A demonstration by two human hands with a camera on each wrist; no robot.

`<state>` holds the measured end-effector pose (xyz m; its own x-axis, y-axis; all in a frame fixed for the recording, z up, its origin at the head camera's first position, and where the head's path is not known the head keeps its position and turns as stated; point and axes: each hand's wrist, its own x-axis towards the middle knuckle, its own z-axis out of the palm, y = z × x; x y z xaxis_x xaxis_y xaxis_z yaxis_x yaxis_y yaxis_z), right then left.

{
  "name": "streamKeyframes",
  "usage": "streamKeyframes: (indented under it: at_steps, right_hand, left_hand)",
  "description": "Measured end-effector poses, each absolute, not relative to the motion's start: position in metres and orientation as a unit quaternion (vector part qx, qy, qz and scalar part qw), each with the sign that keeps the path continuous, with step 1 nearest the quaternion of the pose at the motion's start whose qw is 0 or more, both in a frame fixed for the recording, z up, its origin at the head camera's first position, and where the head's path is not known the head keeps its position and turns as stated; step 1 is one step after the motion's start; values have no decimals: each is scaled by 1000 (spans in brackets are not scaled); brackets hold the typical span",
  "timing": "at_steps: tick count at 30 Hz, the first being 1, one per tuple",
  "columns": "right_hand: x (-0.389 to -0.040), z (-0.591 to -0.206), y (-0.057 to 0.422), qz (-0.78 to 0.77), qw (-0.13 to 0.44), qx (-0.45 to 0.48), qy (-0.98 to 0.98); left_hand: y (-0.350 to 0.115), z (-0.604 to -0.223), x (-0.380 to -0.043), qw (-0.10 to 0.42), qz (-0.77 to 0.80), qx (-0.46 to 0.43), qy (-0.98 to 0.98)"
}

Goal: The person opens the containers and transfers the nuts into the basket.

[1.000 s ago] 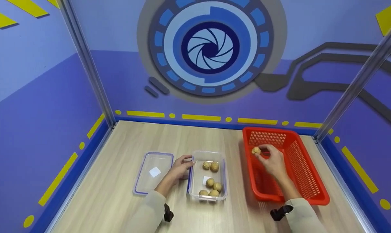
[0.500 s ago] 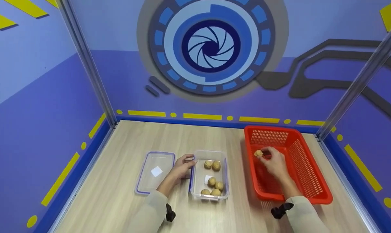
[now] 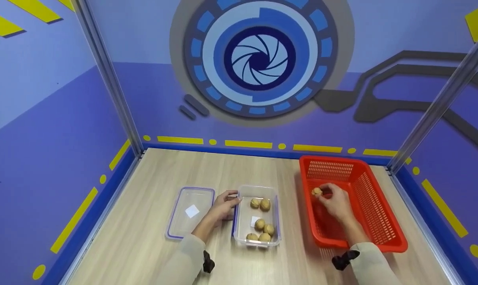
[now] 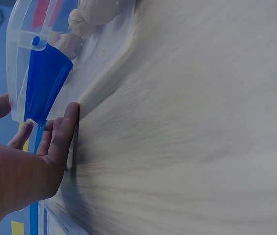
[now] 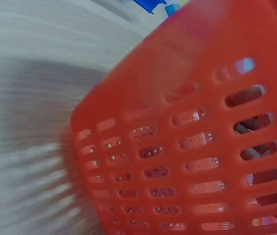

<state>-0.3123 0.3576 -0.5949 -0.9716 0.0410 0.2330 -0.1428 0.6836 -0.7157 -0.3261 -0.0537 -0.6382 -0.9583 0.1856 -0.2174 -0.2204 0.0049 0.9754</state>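
Observation:
At the middle of the table, a clear plastic container [image 3: 245, 211] with blue side flaps holds several walnuts [image 3: 265, 204]. My left hand [image 3: 223, 208] rests against its left side, with relaxed fingertips at the wall and the hanging blue flap [image 4: 48, 83] in the left wrist view. Over the red basket [image 3: 308, 213], my right hand [image 3: 336, 202] pinches a single walnut [image 3: 317, 191] between thumb and fingers, near the basket's left wall. In the right wrist view the slotted basket wall [image 5: 143, 112] hides most of that hand.
A clear lid [image 3: 183, 221] with a blue-purple edge and a white square label lies flat left of the container. The wooden table [image 3: 219, 166] is bounded by blue panels at the back and sides, with metal posts [image 3: 108, 79] at the corners.
My right hand, holding the walnut, has sunk slightly within the basket. The left hand stays at the container, and the walnuts in it lie as before. The head view has shifted a little.

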Motion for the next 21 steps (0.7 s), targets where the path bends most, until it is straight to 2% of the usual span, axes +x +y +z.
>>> streamKeyframes:
  at_steps: [21]
  right_hand:
    - [-313,-597,358,402,92,24,-911]
  left_hand:
    - [-54,-638,-325,137,695,-11,706]
